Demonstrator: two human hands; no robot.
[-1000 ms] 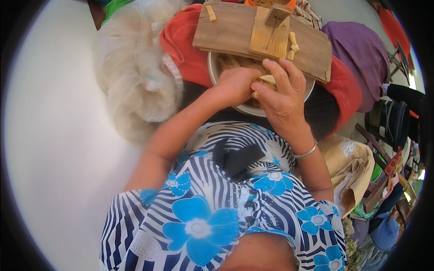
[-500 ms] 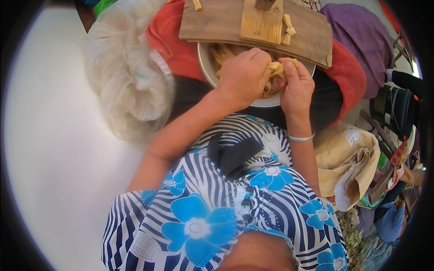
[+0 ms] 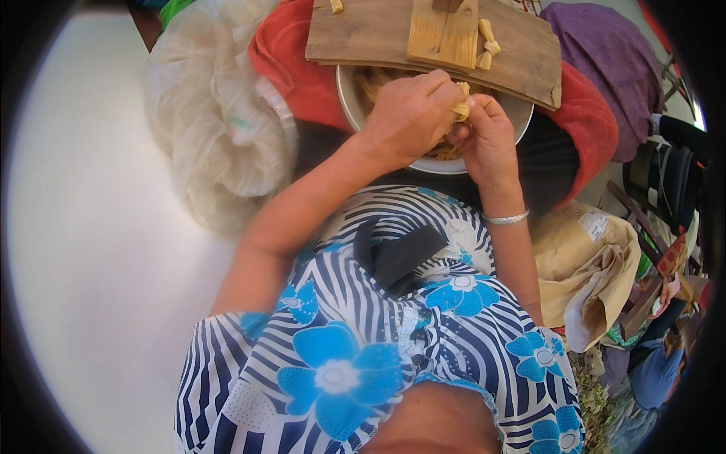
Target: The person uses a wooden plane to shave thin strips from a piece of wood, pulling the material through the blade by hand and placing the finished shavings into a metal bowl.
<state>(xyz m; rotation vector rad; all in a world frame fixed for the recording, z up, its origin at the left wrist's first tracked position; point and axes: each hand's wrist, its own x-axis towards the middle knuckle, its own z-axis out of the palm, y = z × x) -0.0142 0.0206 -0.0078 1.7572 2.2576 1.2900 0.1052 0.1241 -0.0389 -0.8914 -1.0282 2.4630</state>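
Left hand (image 3: pixel 414 112) and right hand (image 3: pixel 488 135) work a yellow strip (image 3: pixel 460 112), grips pinching it — next probably needs steady tension.

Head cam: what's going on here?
A person is handling a yellowish strip with both hands: the left hand grips it and the right hand pinches it at the fingertips. Both are over a white-rimmed bowl with more strips inside. A wooden board hides the bowl's far part; a knotted piece lies on it.
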